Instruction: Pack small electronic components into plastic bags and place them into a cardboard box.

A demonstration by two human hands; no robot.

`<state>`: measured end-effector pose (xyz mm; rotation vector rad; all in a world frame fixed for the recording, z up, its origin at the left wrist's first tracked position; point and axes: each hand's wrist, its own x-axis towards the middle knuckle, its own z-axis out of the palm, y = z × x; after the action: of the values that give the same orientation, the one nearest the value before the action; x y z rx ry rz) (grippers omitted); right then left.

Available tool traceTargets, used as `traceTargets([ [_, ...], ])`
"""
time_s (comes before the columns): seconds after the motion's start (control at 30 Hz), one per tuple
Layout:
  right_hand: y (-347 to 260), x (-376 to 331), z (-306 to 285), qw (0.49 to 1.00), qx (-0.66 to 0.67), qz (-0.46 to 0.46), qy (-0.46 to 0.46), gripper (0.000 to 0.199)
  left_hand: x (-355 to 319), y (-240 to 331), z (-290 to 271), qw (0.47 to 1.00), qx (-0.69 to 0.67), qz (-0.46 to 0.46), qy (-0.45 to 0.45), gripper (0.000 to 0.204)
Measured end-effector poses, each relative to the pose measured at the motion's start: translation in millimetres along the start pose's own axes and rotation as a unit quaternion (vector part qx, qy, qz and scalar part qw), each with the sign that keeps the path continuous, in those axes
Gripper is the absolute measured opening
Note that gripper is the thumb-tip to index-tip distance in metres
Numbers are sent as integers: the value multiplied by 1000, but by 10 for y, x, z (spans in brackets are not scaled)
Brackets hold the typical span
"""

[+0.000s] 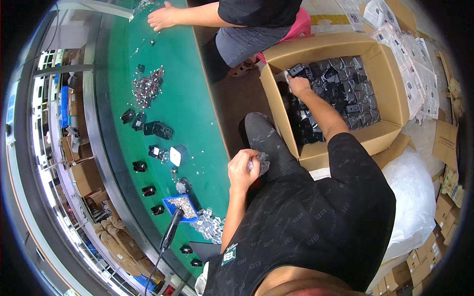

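Note:
My left hand [242, 170] is closed round crumpled clear plastic film [263, 163], held just above my thigh beside the bench edge. Reaching into a large cardboard box [332, 48] on my right, my right hand [299, 87] has its fingers at a black plastic casing [297, 70] near the box's far left corner. The fingertips are partly hidden, but they look closed on that casing. Rows of black casings in clear bags [340, 79] fill the box; loose black ones lie toward its left side.
The green bench [197, 128] holds a wire bundle [148, 87], black casings [158, 129], a blue tray of small metal parts [182, 206], a black power screwdriver [171, 230] and grey pieces [208, 226]. A co-worker's hand [162, 18] rests at the far end. Clear plastic sacking [410, 197] bulges behind my right side.

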<state>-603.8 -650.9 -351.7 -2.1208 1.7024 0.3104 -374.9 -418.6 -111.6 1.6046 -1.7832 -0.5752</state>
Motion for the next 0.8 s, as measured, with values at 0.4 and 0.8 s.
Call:
traceTargets([
  [0.4,-173,-608,-329,927,302,-160,156,14,35,14,-2,1000,-11,8,-10,12],
  [0.8,351,-605,38,852,515,-45,82,21,43,24,13,1000,-3,17,-12,11],
])
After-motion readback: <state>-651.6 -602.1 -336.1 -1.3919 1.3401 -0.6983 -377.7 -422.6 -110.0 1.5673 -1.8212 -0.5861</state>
